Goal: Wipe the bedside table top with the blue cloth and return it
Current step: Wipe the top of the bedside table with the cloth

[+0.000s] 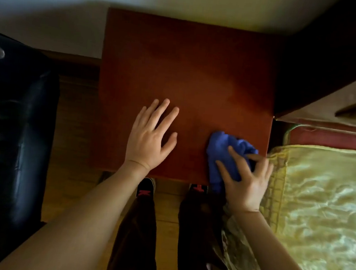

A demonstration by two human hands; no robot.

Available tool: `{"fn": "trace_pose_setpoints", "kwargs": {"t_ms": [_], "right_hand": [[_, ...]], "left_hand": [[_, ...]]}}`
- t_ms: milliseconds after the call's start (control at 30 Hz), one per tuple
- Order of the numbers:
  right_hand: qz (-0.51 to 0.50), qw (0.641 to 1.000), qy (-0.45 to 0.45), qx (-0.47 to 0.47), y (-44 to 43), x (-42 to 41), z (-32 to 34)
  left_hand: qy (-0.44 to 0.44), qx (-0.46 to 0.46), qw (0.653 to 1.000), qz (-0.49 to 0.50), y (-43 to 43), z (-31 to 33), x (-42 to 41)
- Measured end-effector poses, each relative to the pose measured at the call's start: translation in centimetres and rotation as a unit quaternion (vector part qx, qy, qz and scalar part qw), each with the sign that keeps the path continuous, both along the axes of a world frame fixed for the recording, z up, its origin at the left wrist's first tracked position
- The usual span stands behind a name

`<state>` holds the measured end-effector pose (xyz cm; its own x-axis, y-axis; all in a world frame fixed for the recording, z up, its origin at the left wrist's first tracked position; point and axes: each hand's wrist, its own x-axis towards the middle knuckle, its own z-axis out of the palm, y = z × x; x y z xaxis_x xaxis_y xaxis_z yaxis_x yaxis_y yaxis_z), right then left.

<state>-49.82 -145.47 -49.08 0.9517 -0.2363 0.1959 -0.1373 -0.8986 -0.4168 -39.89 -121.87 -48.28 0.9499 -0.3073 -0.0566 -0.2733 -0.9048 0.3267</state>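
Note:
The bedside table [189,71] has a bare reddish-brown wooden top and stands against the wall. A crumpled blue cloth [223,151] lies on its near right corner, one end hanging over the front edge. My right hand [246,179] rests on the cloth, fingers curled and pinching its folds. My left hand [151,139] lies flat on the table near the front edge, left of the cloth, fingers spread, holding nothing.
A bed with a shiny yellow-green cover [321,207] borders the table on the right, its dark headboard [329,62] behind. A black leather chair [11,131] stands on the left. My legs and shoes [146,188] are on the wooden floor in front.

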Motion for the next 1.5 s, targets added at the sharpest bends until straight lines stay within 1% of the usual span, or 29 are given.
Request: {"fn": "trace_pose_setpoints", "kwargs": {"t_ms": [33, 100, 133, 167, 200, 300, 333, 367, 400, 433, 533, 567, 600, 633, 700, 767, 833, 933, 1000, 1100, 1167, 1233, 1300, 1333, 1367, 1433, 1467, 1500], "right_hand": [[-0.063, 0.998, -0.002, -0.003, -0.3, 0.8, -0.1], [-0.194, 0.981, -0.004, 0.009, 1.0, 3.6, -0.2], [-0.231, 0.973, -0.005, 0.017, 2.4, 5.3, -0.2], [-0.236, 0.971, -0.003, 0.026, 4.0, 6.7, -0.1], [-0.208, 0.978, -0.002, 0.027, 5.5, 7.4, 0.1], [-0.053, 0.998, 0.009, 0.015, 6.8, 5.5, 0.6], [-0.013, 1.000, 0.011, 0.014, 6.0, 4.2, 0.6], [0.006, 1.000, 0.016, 0.011, 4.6, 2.9, 0.7], [0.002, 1.000, 0.019, 0.004, 3.2, 1.9, 0.7], [-0.024, 1.000, 0.016, -0.001, 1.9, 1.6, 0.7], [-0.188, 0.982, 0.007, 0.007, 1.5, 4.2, 0.2], [-0.223, 0.975, 0.003, 0.007, 2.4, 5.8, 0.1], [-0.232, 0.973, -0.004, 0.007, 3.7, 7.2, 0.1], [-0.215, 0.977, -0.007, 0.006, 5.0, 8.1, 0.2], [-0.145, 0.989, 0.003, 0.004, 6.8, 8.1, 0.4], [-0.082, 0.996, 0.020, 0.009, 6.8, 6.8, 0.5], [-0.054, 0.998, 0.025, 0.009, 6.0, 5.9, 0.4], [-0.059, 0.998, 0.024, 0.013, 5.8, 5.9, 0.5], [-0.076, 0.997, 0.024, 0.020, 6.1, 5.9, 0.7], [-0.097, 0.995, 0.010, 0.021, 6.6, 5.9, 0.6], [-0.118, 0.993, 0.001, 0.006, 7.0, 5.9, 0.3], [-0.141, 0.990, -0.001, -0.011, 7.5, 5.9, 0.0], [-0.153, 0.988, -0.004, -0.016, 8.3, 5.7, 0.0], [-0.145, 0.989, -0.002, -0.014, 8.9, 5.6, 0.1], [-0.116, 0.993, -0.001, -0.014, 9.8, 5.4, 0.2], [0.007, 1.000, -0.010, -0.022, 11.5, 5.3, 0.4], [0.072, 0.997, -0.016, -0.023, 11.9, 5.9, 0.5], [0.117, 0.993, -0.019, -0.023, 12.1, 7.0, 0.5]], "left_hand": [[0.001, -0.002, 1.000, 0.001, 0.0, 0.0, -0.1], [0.003, -0.004, 1.000, 0.000, 0.0, 0.0, 0.0], [0.003, -0.005, 1.000, -0.001, 0.1, 0.0, 0.0], [0.002, -0.007, 1.000, -0.002, 0.1, 0.0, 0.0], [0.001, -0.010, 1.000, -0.003, 0.2, 0.0, 0.0], [0.005, -0.015, 1.000, -0.013, 0.4, 0.0, 0.1], [0.005, -0.013, 1.000, -0.014, 0.4, -0.1, 0.1], [0.006, -0.010, 1.000, -0.015, 0.4, -0.1, 0.0], [0.006, -0.010, 1.000, -0.016, 0.4, -0.1, 0.0], [0.005, -0.011, 1.000, -0.016, 0.3, -0.2, 0.0], [0.006, -0.013, 1.000, -0.012, 0.1, -0.3, -0.1], [0.008, -0.012, 1.000, -0.013, 0.2, -0.4, -0.1], [0.009, -0.011, 1.000, -0.014, 0.2, -0.3, 0.0], [0.008, -0.010, 1.000, -0.016, 0.3, -0.3, 0.0], [0.009, -0.018, 1.000, -0.021, 0.4, -0.2, 0.1], [0.014, -0.034, 0.999, -0.022, 0.6, 0.0, 0.2], [0.033, -0.059, 0.997, -0.022, 0.8, 0.4, 0.4], [0.049, -0.109, 0.992, -0.035, 2.0, 1.5, 1.3], [0.027, -0.128, 0.991, -0.035, 3.8, 2.5, 2.9], [-0.023, -0.134, 0.991, 0.017, 7.7, 3.0, 7.6], [-0.037, -0.139, 0.988, 0.060, 9.9, 2.4, 10.8], [0.003, -0.168, 0.981, 0.100, 11.1, 1.4, 13.4], [0.065, -0.227, 0.961, 0.143, 11.4, 0.2, 15.2], [0.083, -0.252, 0.951, 0.157, 11.3, -0.4, 15.8], [0.087, -0.272, 0.944, 0.164, 11.3, -0.9, 16.1], [0.077, -0.304, 0.935, 0.164, 11.2, -1.8, 16.2], [0.070, -0.316, 0.931, 0.167, 11.1, -2.0, 16.0], [0.065, -0.325, 0.928, 0.170, 11.2, -2.3, 16.0]]}}
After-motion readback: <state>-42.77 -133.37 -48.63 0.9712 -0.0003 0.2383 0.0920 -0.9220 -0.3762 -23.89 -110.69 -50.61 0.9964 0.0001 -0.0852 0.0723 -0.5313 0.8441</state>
